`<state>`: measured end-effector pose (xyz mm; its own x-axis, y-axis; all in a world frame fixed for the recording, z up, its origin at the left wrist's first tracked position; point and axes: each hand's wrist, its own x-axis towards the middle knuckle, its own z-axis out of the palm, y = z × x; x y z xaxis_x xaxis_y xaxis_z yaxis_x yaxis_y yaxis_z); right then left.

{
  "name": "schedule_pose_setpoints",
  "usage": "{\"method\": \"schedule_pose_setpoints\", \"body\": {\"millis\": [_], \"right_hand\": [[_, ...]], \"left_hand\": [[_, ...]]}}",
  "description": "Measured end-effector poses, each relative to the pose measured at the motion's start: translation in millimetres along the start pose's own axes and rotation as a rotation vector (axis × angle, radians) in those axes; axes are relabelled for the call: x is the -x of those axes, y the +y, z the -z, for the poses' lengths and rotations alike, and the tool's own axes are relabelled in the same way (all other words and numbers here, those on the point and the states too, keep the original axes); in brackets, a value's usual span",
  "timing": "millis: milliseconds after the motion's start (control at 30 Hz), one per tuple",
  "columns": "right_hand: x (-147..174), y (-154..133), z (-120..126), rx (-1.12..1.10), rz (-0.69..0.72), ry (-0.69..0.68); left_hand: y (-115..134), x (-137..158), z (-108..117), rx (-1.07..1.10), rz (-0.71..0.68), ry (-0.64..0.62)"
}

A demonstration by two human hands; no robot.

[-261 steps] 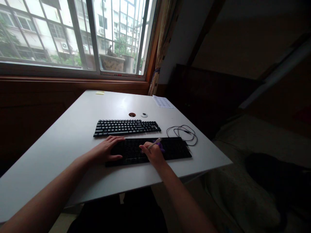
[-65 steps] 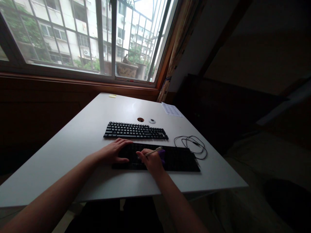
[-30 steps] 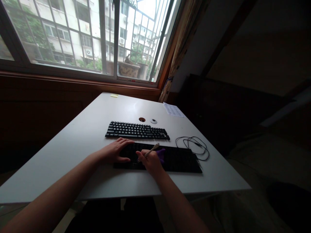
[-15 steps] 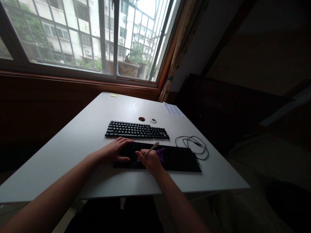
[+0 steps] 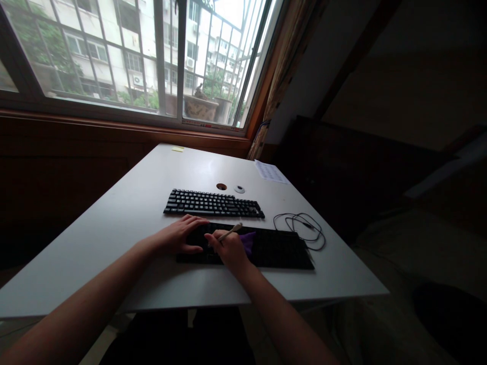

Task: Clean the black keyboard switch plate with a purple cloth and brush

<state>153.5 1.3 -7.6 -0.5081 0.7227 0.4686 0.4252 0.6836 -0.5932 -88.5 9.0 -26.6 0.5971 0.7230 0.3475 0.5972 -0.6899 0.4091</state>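
Observation:
A long black keyboard base (image 5: 283, 249) lies near the front of the white table, its surface too dark to make out in detail. My left hand (image 5: 186, 234) rests spread over its left end, thumb and fingers apart. My right hand (image 5: 230, 249) is closed in a pen-like grip around a thin pale stick (image 5: 231, 231) with a small knob at its upper end. The stick's lower end is hidden near my fingers over the base. A purple cloth (image 5: 248, 242) shows beside my right hand, partly covered by it. Cannot tell whether that hand also holds the cloth.
Behind the base lie rows of black keycaps (image 5: 213, 203) in keyboard layout. A coiled black cable (image 5: 304, 223) sits at the right. Farther back are a round table hole (image 5: 221, 187), a white ring (image 5: 239, 189), a printed sheet (image 5: 271, 171) and a yellow note (image 5: 177, 149).
My right hand has shifted a little left over the keyboard base, and the stick in it has tilted lower. My left hand stays in place.

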Motion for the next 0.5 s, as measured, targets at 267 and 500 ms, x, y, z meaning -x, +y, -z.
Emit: {"method": "schedule_pose_setpoints", "body": {"millis": [267, 500], "right_hand": [[-16, -2, -7, 0.003, -0.025, -0.097], [-9, -4, -12, 0.189, -0.026, 0.065]], "left_hand": [[2, 0, 0, 0.017, 0.011, 0.005], [5, -2, 1, 0.011, -0.017, 0.009]]}}
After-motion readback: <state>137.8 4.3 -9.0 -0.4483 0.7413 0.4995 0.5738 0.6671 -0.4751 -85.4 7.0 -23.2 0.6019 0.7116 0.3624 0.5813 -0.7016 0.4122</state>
